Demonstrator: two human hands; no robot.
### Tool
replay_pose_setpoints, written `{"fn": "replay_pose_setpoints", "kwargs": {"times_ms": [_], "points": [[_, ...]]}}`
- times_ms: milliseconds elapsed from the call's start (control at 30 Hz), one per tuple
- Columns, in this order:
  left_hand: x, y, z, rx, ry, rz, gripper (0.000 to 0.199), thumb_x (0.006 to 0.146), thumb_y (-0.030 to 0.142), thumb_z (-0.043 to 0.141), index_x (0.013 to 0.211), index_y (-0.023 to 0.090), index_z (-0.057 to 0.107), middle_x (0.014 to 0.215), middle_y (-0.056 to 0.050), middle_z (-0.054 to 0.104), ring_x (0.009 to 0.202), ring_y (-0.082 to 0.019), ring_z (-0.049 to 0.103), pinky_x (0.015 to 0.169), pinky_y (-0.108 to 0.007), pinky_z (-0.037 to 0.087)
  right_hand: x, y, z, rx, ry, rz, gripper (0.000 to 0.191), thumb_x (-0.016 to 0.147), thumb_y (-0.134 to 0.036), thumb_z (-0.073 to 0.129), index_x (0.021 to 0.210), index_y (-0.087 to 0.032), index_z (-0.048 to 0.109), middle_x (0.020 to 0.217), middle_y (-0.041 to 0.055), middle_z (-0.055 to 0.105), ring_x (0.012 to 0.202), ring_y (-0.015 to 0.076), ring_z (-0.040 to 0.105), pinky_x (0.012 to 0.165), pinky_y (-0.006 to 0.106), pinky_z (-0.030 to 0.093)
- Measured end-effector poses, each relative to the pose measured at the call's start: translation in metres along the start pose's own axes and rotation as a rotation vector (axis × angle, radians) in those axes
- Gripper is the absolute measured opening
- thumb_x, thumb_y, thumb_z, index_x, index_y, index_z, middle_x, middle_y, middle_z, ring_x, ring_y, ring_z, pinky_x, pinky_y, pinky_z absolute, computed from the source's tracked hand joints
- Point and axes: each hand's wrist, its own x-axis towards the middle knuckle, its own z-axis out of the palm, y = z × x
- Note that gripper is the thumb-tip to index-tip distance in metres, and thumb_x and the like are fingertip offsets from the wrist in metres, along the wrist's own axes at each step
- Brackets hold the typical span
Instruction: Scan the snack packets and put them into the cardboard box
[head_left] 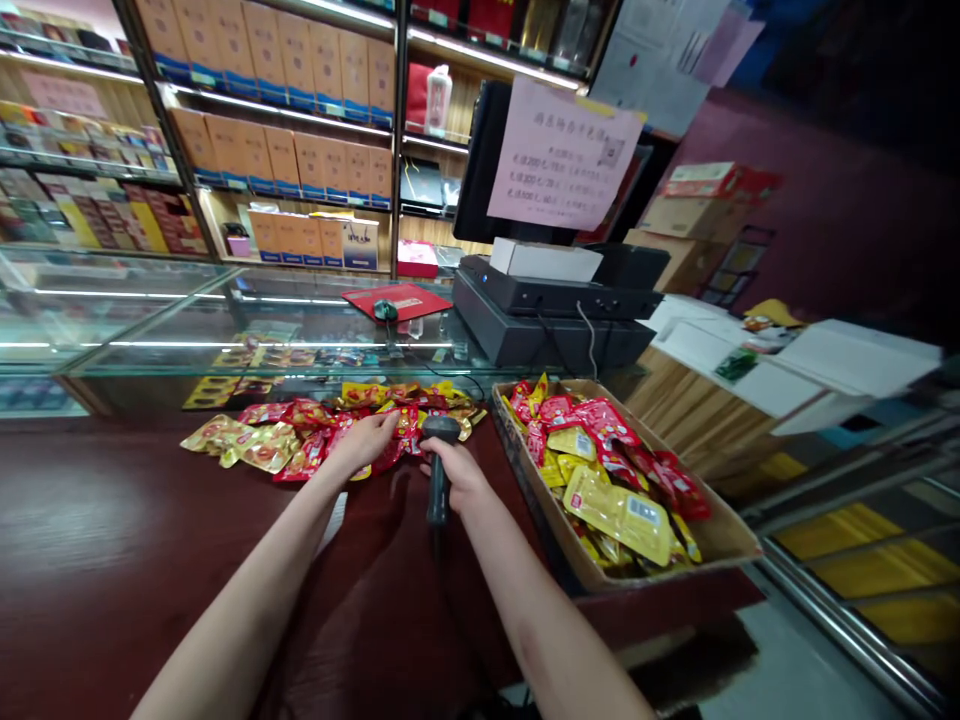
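Note:
My left hand point(366, 443) rests on a loose heap of red and gold snack packets point(315, 432), its fingers on the packets and spread a little. My right hand point(454, 474) grips a black handheld barcode scanner point(439, 470) upright, with its head just above the far side of the heap. To the right stands a cardboard tray point(541, 497) full of red and yellow packets, with a large yellow packet point(619, 517) on top. The scanner's tip and the packets under my left palm are hidden.
The dark red wooden counter point(127, 520) runs beneath my arms. Behind it are a glass display case point(225, 310), a red mat with a computer mouse point(397, 302), and a black till terminal point(555, 310) with a pink notice point(562, 155). Stocked shelves stand behind.

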Motion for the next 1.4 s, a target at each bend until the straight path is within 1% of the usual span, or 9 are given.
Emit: {"fn": "replay_pose_setpoints", "kwargs": {"times_ms": [167, 333, 500, 667, 833, 1033, 1167, 1267, 1400], "points": [[0.001, 0.001, 0.001, 0.232, -0.05, -0.023, 0.046, 0.086, 0.041, 0.034, 0.082, 0.014, 0.071, 0.095, -0.017, 0.069, 0.097, -0.029, 0.062, 0.083, -0.034, 0.042, 0.007, 0.003, 0.003, 0.027, -0.017, 0.012, 0.02, 0.055, -0.019, 0.068, 0.074, -0.016, 0.063, 0.055, -0.0033, 0.057, 0.057, 0.011, 0.056, 0.062, 0.025, 0.048], [-0.002, -0.005, 0.01, -0.073, 0.01, 0.047, 0.029, 0.073, 0.04, 0.058, 0.051, 0.02, 0.062, 0.058, -0.008, 0.064, 0.076, -0.027, 0.062, 0.075, -0.031, 0.042, 0.006, 0.005, -0.001, 0.035, -0.022, 0.012, 0.018, 0.055, -0.019, 0.068, 0.072, -0.015, 0.063, 0.055, -0.0037, 0.056, 0.054, 0.0092, 0.054, 0.059, 0.023, 0.048], [-0.003, -0.006, 0.024, -0.182, -0.07, 0.194, 0.004, 0.059, 0.024, 0.069, 0.059, 0.022, 0.066, 0.063, -0.002, 0.065, 0.067, -0.02, 0.058, 0.071, -0.028, 0.043, -0.003, 0.004, -0.014, 0.001, -0.015, 0.01, 0.015, 0.056, -0.02, 0.069, 0.066, -0.011, 0.063, 0.055, -0.0003, 0.059, 0.052, 0.009, 0.054, 0.052, 0.021, 0.045], [-0.005, -0.008, 0.033, -0.221, 0.058, 0.171, 0.03, 0.051, 0.029, 0.079, 0.074, 0.02, 0.064, 0.079, -0.006, 0.064, 0.087, -0.028, 0.059, 0.084, -0.034, 0.042, -0.014, -0.001, -0.021, 0.057, -0.061, -0.005, 0.014, 0.058, -0.02, 0.068, 0.068, -0.012, 0.063, 0.054, -0.0011, 0.059, 0.05, 0.0093, 0.053, 0.055, 0.024, 0.048], [-0.008, -0.01, 0.035, -0.269, 0.189, 0.039, 0.052, 0.042, 0.042, 0.084, 0.081, 0.019, 0.059, 0.102, -0.014, 0.061, 0.111, -0.037, 0.049, 0.096, -0.038, 0.035, -0.015, 0.002, -0.027, 0.247, 0.044, -0.045, 0.017, 0.056, -0.016, 0.066, 0.072, -0.011, 0.064, 0.059, 0.0013, 0.063, 0.055, 0.0125, 0.059, 0.059, 0.026, 0.052], [-0.003, -0.001, 0.04, -0.727, 0.088, -0.163, 0.055, 0.051, 0.029, 0.084, 0.095, 0.017, 0.054, 0.086, -0.007, 0.065, 0.087, -0.025, 0.063, 0.08, -0.036, 0.049, -0.025, 0.008, -0.024, 0.518, 0.117, -0.079, 0.02, 0.057, -0.014, 0.065, 0.077, -0.014, 0.064, 0.073, 0.0023, 0.067, 0.071, 0.0146, 0.064, 0.069, 0.025, 0.054], [0.002, 0.002, 0.037, -1.225, -0.108, -0.217, 0.028, 0.063, 0.019, 0.077, 0.08, 0.014, 0.056, 0.074, -0.003, 0.065, 0.068, -0.014, 0.063, 0.075, -0.036, 0.054, -0.045, 0.008, -0.019, 0.385, 0.046, -0.138, 0.024, 0.058, -0.018, 0.068, 0.081, -0.015, 0.066, 0.085, 0.0033, 0.068, 0.084, 0.0165, 0.064, 0.077, 0.026, 0.053], [0.006, -0.003, 0.031, -1.273, -0.111, -0.235, 0.023, 0.066, 0.021, 0.075, 0.082, 0.014, 0.06, 0.073, -0.003, 0.067, 0.064, -0.013, 0.063, 0.066, -0.032, 0.055, -0.06, 0.009, -0.018, 0.177, -0.012, -0.14, 0.025, 0.058, -0.021, 0.069, 0.082, -0.015, 0.066, 0.085, 0.0039, 0.068, 0.08, 0.0154, 0.064, 0.07, 0.025, 0.052], [0.009, -0.013, 0.021, -1.186, -0.03, -0.23, 0.032, 0.061, 0.027, 0.078, 0.087, 0.014, 0.065, 0.077, -0.004, 0.069, 0.063, -0.013, 0.062, 0.057, -0.028, 0.054, -0.076, 0.015, -0.018, -0.093, -0.172, -0.04, 0.029, 0.064, -0.033, 0.066, 0.086, -0.015, 0.064, 0.071, 0.0039, 0.067, 0.05, 0.0129, 0.059, 0.045, 0.024, 0.047]]}}
